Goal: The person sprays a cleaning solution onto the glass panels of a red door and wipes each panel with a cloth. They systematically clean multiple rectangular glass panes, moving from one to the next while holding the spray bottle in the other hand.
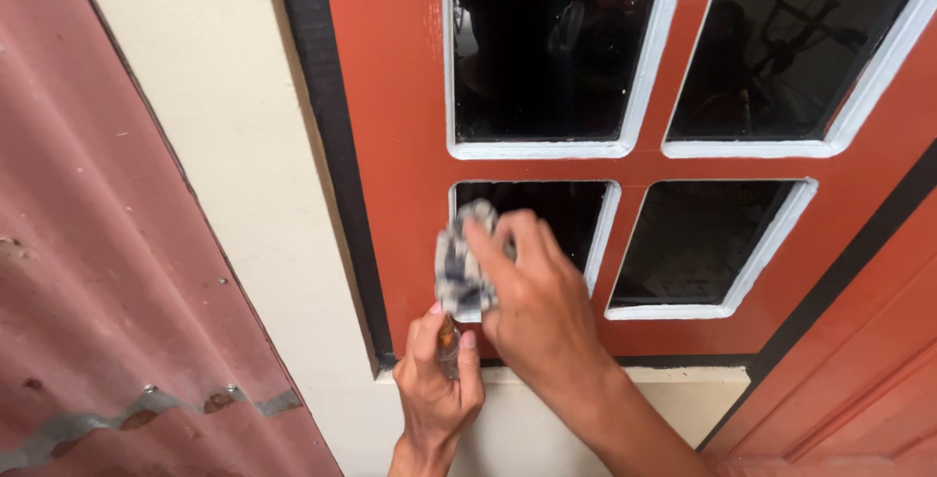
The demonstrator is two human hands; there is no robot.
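The right hand (pixel 537 306) presses a crumpled rag (pixel 463 267) against the lower-left pane's (pixel 566 213) left edge, fingers curled round it — the left hand (pixel 439 379) pinches a small object (pixel 447 338), perhaps a bottle, at the window frame's (pixel 390 145) bottom-left corner

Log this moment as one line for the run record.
right hand: presses crumpled cloth on lower-left pane | left hand: holds small bottle below | window frame: red, white trim

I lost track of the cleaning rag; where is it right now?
In the head view, the crumpled rag is in the right hand, pressed on the lower-left pane of the red window frame, just above the left hand.
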